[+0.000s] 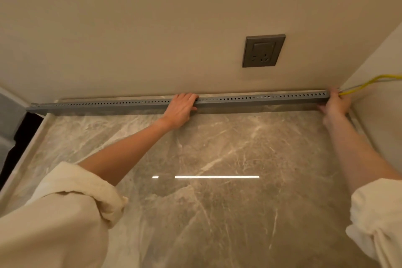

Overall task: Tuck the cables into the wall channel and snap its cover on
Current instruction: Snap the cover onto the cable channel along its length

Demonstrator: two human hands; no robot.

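Gripping channel [261, 101], left hand [181, 107], right hand [336, 103]

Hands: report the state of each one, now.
Left hand: fingers curled over the grey channel near its middle, holding it.
Right hand: grips the channel's right end, beside the yellow cable.

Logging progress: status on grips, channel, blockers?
Left grip holds channel mid-span. Right grip holds its right end. Yellow cable exits there. No obstruction seen.
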